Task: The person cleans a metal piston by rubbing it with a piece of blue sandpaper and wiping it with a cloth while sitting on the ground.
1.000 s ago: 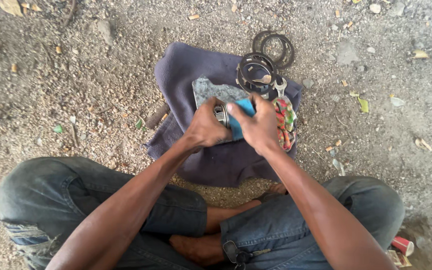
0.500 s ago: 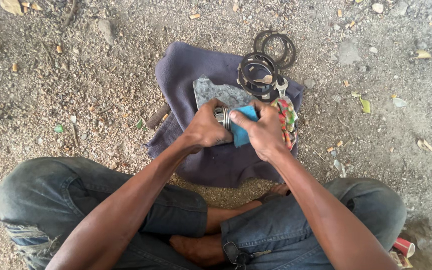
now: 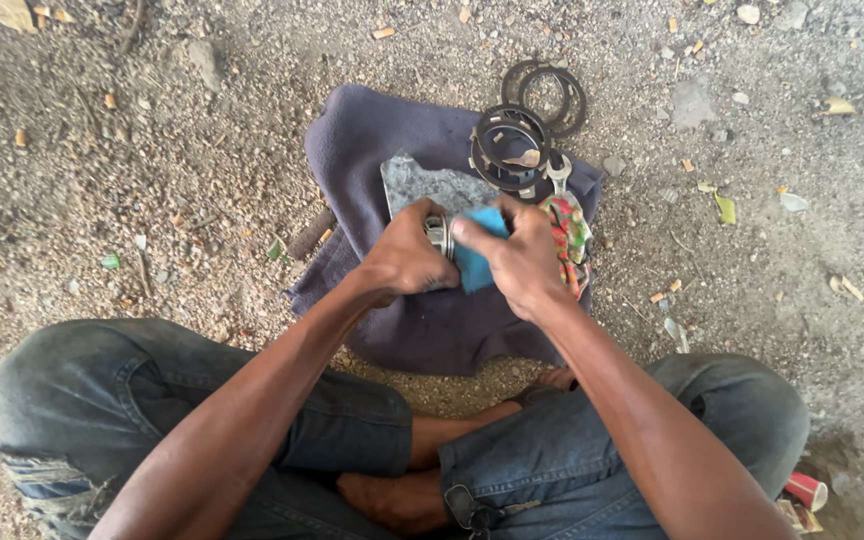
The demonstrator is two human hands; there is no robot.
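— Gravel and dirt everywhere, with leaf scraps and small stones. What lies in the middle?

— A purple cloth (image 3: 392,140), spread on the ground right in front of the seated person's crossed legs in jeans (image 3: 592,450).

— And the hands?

— Both meet over the cloth's centre. The left hand (image 3: 407,258) is curled around a small metal ring (image 3: 439,236), shiny and round; only its edge shows between the fingers. The right hand (image 3: 524,262) pinches a blue pad (image 3: 476,258) between thumb and fingers and presses it against that ring. The two hands touch each other there.

— So the ring is off the cloth?

— It looks held just above it, though I cannot tell if it rests on anything beneath.

— What else is on the cloth?

— At twelve o'clock from the hands, a flat grey slab (image 3: 422,185), partly hidden by the left knuckles. At one o'clock, a dark toothed ring (image 3: 508,150), with a spanner (image 3: 558,172) just beside it.

— Further out?

— Two thin dark hoops (image 3: 544,95) overlap, still at one o'clock, half on the cloth's edge and half on the dirt. At three o'clock from the right hand, a bright patterned rag (image 3: 570,228), red and green, touching the knuckles.

— Anything off the cloth?

— A dark stick (image 3: 310,232) at nine o'clock, near the cloth's edge, and a red can (image 3: 805,490) at five o'clock, by the right knee.
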